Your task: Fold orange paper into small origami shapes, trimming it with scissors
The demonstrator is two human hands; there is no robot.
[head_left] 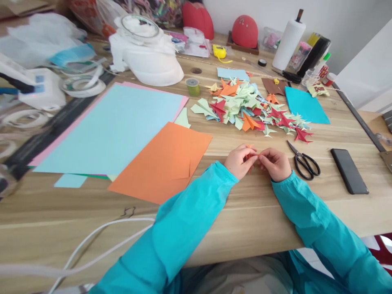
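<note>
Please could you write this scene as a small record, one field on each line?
left hand: holds small orange paper piece, partly hidden
right hand: pinches the same piece
beyond hands: pile of folded coloured paper
left side: orange sheet, partly covering light blue sheet
right side: black-handled scissors, then phone
surface: wooden table

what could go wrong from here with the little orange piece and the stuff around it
The small orange piece is pinched in the fingers of the left hand and right hand, so a hard pull might crease or tear it. The scissors lie close beside the right hand; a sideways move could knock them. The left sleeve overlaps the large orange sheet in this view, so shifting that arm might drag the sheet if they touch.
</note>
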